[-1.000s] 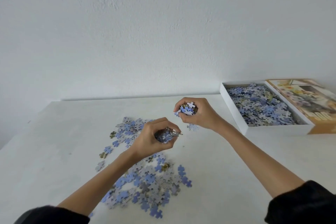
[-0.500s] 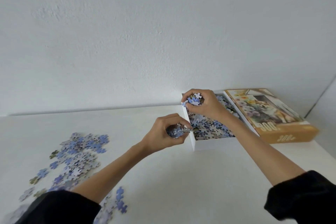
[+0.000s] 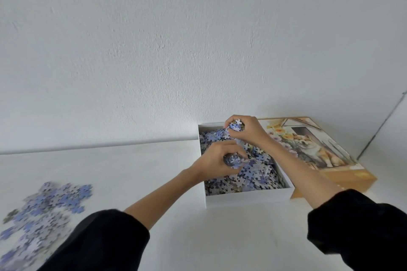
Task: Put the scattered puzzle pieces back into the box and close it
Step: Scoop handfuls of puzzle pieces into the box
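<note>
Right of centre in the frame, both hands are over the open white box (image 3: 246, 199), which sits on the white table (image 3: 136, 174) against the wall. The left hand (image 3: 217, 160), over the middle of the box, has its fingers curled round a clump of pieces (image 3: 233, 160). The right hand (image 3: 246, 131), at the far end of the box, likewise grips a handful (image 3: 235, 126) in curled fingers. The box is well filled with loose blue and grey pieces. The lid (image 3: 317, 149), printed with a dog and flowers, lies flat just right of the box. At the lower left, a scatter (image 3: 41, 211) of pieces lies on the table, well apart from the box. Both arms wear black sleeves.
</note>
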